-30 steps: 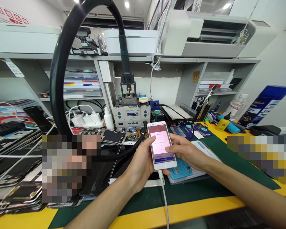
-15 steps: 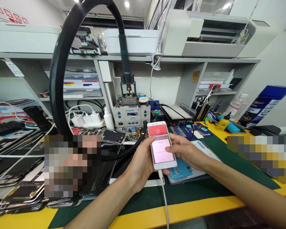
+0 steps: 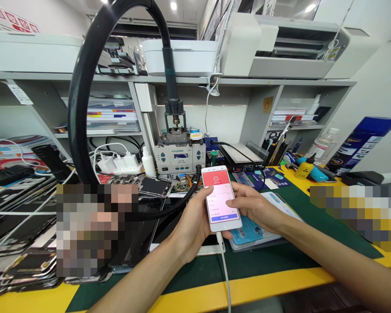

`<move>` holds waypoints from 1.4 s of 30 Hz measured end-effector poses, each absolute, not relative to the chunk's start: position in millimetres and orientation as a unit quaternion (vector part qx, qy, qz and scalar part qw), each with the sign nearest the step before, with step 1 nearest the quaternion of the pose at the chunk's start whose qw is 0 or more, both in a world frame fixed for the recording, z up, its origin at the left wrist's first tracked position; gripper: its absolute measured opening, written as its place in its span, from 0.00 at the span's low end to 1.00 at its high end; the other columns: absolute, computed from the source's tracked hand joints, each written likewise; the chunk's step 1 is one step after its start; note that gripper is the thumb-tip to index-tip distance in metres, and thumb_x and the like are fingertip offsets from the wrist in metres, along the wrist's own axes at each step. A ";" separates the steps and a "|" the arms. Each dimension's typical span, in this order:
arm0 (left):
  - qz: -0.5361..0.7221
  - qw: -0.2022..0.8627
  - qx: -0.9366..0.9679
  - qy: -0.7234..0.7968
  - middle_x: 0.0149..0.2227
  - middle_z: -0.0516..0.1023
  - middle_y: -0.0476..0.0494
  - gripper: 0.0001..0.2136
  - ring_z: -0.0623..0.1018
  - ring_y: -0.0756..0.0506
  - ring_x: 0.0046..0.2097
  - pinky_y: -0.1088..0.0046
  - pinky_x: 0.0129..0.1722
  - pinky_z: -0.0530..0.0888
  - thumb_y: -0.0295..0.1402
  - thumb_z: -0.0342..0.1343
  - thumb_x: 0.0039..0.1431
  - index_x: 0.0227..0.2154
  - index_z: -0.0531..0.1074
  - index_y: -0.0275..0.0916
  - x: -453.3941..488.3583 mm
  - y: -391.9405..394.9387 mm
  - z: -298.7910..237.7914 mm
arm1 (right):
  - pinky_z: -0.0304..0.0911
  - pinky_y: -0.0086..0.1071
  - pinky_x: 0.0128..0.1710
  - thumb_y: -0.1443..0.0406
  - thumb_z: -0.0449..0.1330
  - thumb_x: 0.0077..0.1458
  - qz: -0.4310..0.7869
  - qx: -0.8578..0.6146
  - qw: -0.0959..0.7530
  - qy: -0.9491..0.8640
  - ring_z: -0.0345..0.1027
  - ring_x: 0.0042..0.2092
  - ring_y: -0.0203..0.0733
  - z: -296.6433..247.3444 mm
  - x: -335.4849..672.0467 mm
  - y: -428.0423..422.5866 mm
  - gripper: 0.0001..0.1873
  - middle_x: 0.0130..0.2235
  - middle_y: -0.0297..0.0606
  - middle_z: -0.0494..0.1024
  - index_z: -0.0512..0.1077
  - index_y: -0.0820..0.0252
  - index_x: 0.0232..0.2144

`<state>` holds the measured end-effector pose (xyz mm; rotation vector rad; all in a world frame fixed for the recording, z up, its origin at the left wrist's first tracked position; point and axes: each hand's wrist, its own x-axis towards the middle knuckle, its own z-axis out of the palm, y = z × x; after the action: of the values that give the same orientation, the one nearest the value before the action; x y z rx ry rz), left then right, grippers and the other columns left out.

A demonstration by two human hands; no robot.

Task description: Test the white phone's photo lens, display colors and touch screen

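Note:
A white smartphone with a lit red and white screen is held upright over the green mat. My left hand is wrapped round its left edge and back. My right hand supports the right edge, with its thumb resting on the screen. A white cable hangs from the phone's bottom and runs off the front edge of the bench.
A grey hot-air station with a thick black hose looping overhead stands behind the phone. Stacked phone screens fill the left side. A blue-printed booklet lies under my right hand. Bottles and tools sit at the right.
The phone's screen has changed from a pink dialog to a red-topped page with a list. Both hands have stayed where they were.

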<state>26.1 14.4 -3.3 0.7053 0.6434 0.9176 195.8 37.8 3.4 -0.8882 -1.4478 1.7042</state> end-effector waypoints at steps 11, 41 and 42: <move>0.426 0.770 0.338 0.335 0.43 0.78 0.33 0.21 0.79 0.42 0.35 0.69 0.24 0.77 0.41 0.50 0.63 0.54 0.70 0.35 26.7 12.8 -1.3 | 0.66 0.33 0.33 0.66 0.64 0.48 0.665 -0.348 0.366 -0.551 0.74 0.34 0.41 5.3 193.6 36.2 0.25 0.39 0.40 0.81 0.71 0.60 0.50; 0.426 0.766 0.332 0.349 0.40 0.79 0.35 0.20 0.79 0.42 0.34 0.69 0.24 0.78 0.38 0.52 0.62 0.55 0.68 0.36 27.3 11.4 1.6 | 0.66 0.33 0.34 0.66 0.63 0.51 0.660 -0.344 0.362 -0.561 0.74 0.35 0.43 4.5 195.8 36.5 0.27 0.40 0.41 0.81 0.69 0.59 0.55; 0.427 0.765 0.331 0.351 0.40 0.79 0.35 0.20 0.79 0.42 0.34 0.69 0.25 0.78 0.38 0.52 0.63 0.55 0.68 0.36 27.3 11.3 2.1 | 0.66 0.33 0.34 0.67 0.63 0.51 0.660 -0.344 0.362 -0.562 0.74 0.35 0.43 4.4 196.0 36.6 0.27 0.40 0.41 0.81 0.69 0.59 0.55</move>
<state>27.3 11.3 2.1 0.7183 0.7619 0.9269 196.0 36.6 4.4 -0.8859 -1.4476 1.6989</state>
